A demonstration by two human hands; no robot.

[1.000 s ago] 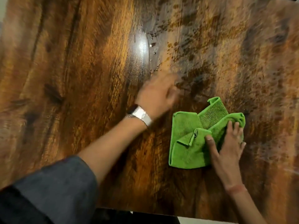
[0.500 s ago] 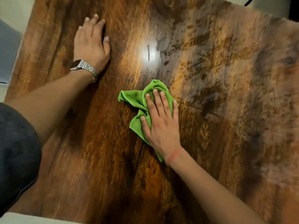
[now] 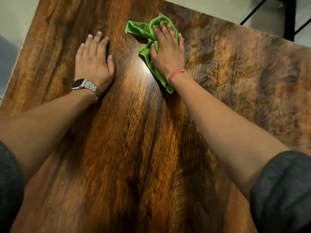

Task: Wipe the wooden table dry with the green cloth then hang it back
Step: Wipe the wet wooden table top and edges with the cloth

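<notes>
The wooden table [image 3: 127, 157] fills most of the view, dark brown with streaky grain. A crumpled green cloth [image 3: 139, 29] lies near its far edge. My right hand [image 3: 167, 51] presses flat on the cloth with fingers spread, a red thread around the wrist. My left hand [image 3: 94, 59] rests palm down on the bare wood just left of the cloth, holding nothing, with a metal watch on the wrist. The right part of the table looks mottled and blurred, so I cannot tell if it is wet.
The table's far edge [image 3: 218, 17] runs diagonally across the top right, with pale floor beyond. A black metal frame [image 3: 289, 15] stands at the top right corner. The left table edge [image 3: 25, 47] borders pale floor.
My right hand has pushed the cloth away from me towards the far edge. My left hand now lies flat on the wood close beside the cloth, after swinging out to the left.
</notes>
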